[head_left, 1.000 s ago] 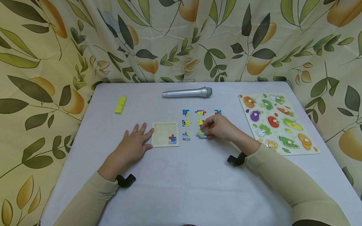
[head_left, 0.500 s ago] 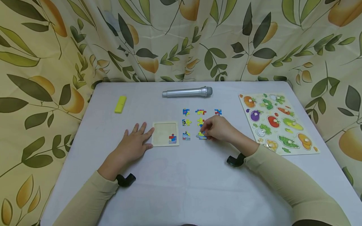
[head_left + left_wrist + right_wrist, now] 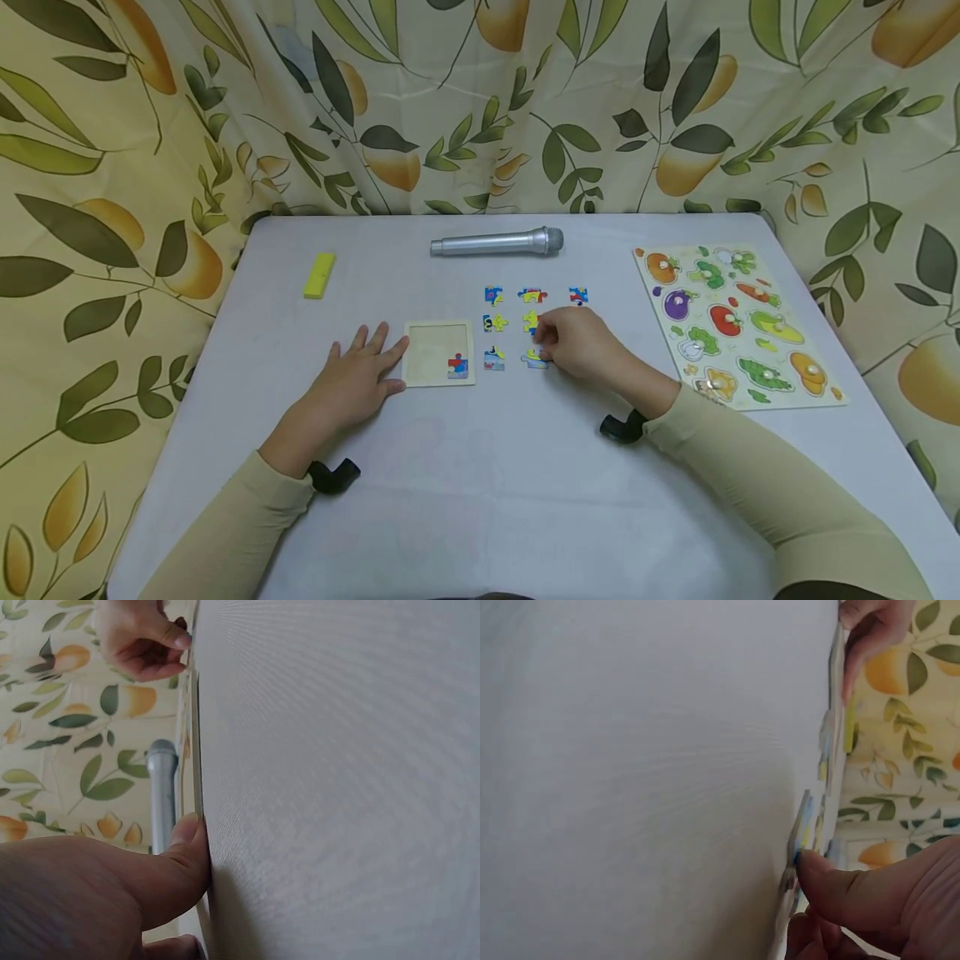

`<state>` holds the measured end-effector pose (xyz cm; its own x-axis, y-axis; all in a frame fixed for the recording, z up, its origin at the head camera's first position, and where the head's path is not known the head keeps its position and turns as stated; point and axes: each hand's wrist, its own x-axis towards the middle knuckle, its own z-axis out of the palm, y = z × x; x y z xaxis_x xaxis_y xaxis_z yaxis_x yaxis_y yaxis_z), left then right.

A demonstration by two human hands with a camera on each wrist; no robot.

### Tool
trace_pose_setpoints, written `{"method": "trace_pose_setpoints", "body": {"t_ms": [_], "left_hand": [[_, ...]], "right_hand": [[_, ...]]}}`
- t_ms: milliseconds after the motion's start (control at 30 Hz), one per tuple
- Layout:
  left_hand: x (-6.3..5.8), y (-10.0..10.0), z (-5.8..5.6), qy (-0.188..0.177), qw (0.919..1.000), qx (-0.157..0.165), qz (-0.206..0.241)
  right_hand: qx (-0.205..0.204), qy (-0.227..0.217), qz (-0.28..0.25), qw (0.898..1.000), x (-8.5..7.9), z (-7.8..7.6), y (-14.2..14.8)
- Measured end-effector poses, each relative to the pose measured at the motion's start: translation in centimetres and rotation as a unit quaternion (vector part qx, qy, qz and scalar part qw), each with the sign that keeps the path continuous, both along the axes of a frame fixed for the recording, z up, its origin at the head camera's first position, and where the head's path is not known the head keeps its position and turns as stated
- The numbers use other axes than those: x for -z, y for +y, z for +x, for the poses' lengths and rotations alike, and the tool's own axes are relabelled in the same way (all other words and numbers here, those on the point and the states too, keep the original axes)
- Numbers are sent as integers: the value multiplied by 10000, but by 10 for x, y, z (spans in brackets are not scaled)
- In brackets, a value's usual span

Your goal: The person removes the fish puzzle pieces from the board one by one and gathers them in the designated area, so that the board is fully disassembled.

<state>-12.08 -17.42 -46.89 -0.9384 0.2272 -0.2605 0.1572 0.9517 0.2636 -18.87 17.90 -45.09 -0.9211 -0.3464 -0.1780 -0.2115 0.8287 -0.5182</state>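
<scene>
My left hand [image 3: 351, 379] lies with fingers spread on the table, its thumb and forefinger against the left edge of a small square wooden puzzle tray [image 3: 438, 385]. One red and blue jigsaw piece [image 3: 457, 367] sits in the tray's lower right corner. To the right of the tray, several other pieces are laid in rows. With curled fingers my right hand [image 3: 588, 343] pinches the right end of the bottom middle puzzle piece [image 3: 533, 360], partly covering it. In the right wrist view the thumb [image 3: 832, 889] is against that piece's edge, and the piece stands slightly tilted.
A silver microphone [image 3: 495, 243] lies at the back, and a yellow block [image 3: 319, 276] at the back left. On the right is a vegetable peg board [image 3: 738, 325], close to my right forearm. A patterned curtain [image 3: 480, 108] hangs behind the table.
The fingers of my right hand have shifted slightly at the bottom middle piece, whose printed face now shows flatter. My left hand has stayed at the tray.
</scene>
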Motion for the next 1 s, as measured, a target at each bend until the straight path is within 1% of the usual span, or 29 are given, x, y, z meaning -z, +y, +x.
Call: {"method": "trace_pose_setpoints", "body": {"t_ms": [100, 167, 333, 500, 667, 833, 1000], "left_hand": [[-2, 0, 0, -28, 10000, -8, 12], [-2, 0, 0, -61, 10000, -5, 18], [-4, -2, 0, -106, 9999, 64, 57], [-4, -3, -1, -99, 9998, 99, 116], [-4, -2, -1, -82, 9999, 100, 107], [-5, -3, -2, -147, 9998, 102, 99], [-6, -2, -1, -199, 9996, 124, 122]], "right_hand": [[-57, 127, -71, 9999, -2, 0, -4], [-144, 84, -215, 9996, -3, 0, -10], [-461, -290, -658, 9963, -3, 0, -31], [-857, -459, -875, 9914, 0, 1, -54], [-1133, -448, -834, 9890, 4, 1, -74], [-1218, -443, -767, 9886, 8, 2, -89], [-1245, -372, -596, 9897, 11, 6, -96]]}}
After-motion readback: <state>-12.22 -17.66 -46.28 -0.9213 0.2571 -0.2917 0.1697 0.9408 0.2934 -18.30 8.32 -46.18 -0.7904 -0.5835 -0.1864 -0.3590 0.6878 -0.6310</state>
